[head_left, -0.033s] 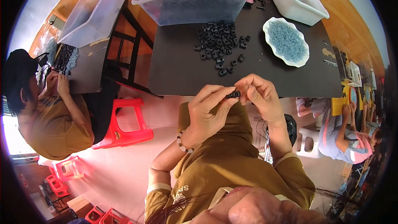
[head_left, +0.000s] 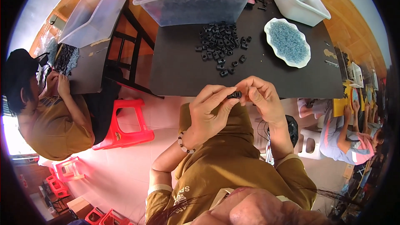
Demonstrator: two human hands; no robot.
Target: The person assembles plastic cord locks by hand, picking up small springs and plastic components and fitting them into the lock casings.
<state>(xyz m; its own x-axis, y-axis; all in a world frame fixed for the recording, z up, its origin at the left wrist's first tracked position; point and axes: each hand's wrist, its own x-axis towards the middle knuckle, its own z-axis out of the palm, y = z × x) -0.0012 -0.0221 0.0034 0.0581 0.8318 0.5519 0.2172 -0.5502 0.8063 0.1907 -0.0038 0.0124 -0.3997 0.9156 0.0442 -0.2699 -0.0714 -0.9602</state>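
Between the thumb and fingers of my left hand (head_left: 210,106) is a small black plastic part (head_left: 234,94), held just off the table's near edge. My right hand (head_left: 262,100) is close against it, fingers curled and thumb bent inward at the part's right end. Whatever its fingertips pinch is too small or hidden to name. Beyond both hands a loose pile of similar black plastic parts (head_left: 218,39) lies on the dark table (head_left: 179,66). To the right of that pile, a white scalloped dish (head_left: 268,46) holds many tiny bluish, clear pieces (head_left: 288,41).
A clear plastic bin (head_left: 191,10) full of black parts stands at the back, a white tub (head_left: 298,2) at the back right. Leftward, a person (head_left: 58,116) works at another table beside a red stool (head_left: 129,125). More people (head_left: 348,143) sit at the far right.
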